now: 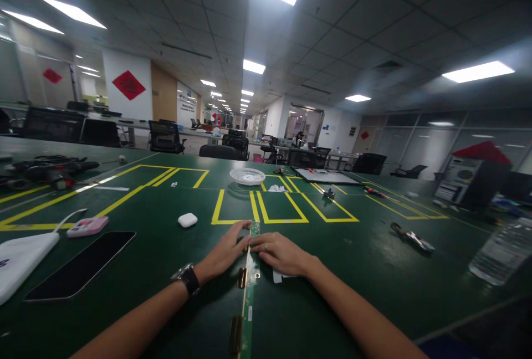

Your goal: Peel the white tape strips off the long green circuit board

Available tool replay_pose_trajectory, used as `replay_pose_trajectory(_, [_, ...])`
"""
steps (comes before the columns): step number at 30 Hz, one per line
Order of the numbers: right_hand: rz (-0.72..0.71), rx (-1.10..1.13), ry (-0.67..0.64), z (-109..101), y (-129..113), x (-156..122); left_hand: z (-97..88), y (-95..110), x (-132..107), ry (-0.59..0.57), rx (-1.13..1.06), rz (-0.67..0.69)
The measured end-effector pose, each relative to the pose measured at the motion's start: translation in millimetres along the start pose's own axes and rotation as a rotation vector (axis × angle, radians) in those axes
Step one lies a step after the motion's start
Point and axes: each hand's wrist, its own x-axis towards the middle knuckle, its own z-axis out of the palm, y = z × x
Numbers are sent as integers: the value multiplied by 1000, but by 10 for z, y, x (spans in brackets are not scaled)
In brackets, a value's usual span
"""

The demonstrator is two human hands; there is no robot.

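A long, narrow green circuit-board strip (246, 303) with brass tabs lies on the green table (357, 270), running away from me. My left hand (224, 254), with a watch on its wrist, rests on the strip's far part from the left, fingers stretched flat. My right hand (282, 254) lies flat against the strip from the right, a ring on one finger. A small white scrap (278, 277) pokes out from under my right hand.
At the left lie a black phone (81, 265), a pink device (88, 226), a white pad (20, 259) and a white earbud case (188, 220). Farther off are a white basket (247, 175), a tray (326, 176), pliers (411, 236) and a water bottle (501, 251).
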Motion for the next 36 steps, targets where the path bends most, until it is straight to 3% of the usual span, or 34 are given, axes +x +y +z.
replay_pose_trajectory(2, [15, -27, -23, -8, 85, -4, -15, -35, 26, 81, -51, -16])
replay_pose_trajectory(4, [124, -94, 11, -44, 251, -71, -42, -56, 42, 131, -60, -32])
replay_pose_trajectory(10, [750, -372, 61, -249, 809, -489, -113, -48, 17, 163, 101, 82])
replay_pose_trajectory(13, [950, -419, 77, -296, 932, -628, -111, 17, -24, 125, 234, 177])
replay_pose_trajectory(18, [983, -418, 90, -270, 1000, -686, -69, 166, -81, -40, 426, 323])
replay_pose_trajectory(25, [945, -350, 103, -275, 1111, -794, -49, 207, -91, -68, 476, 348])
replay_pose_trajectory(31, [946, -208, -87, -328, 1133, -866, -49, 229, -104, -149, 477, 315])
replay_pose_trajectory(36, [946, -131, -166, -380, 1102, -896, -38, 217, -104, -162, 470, 292])
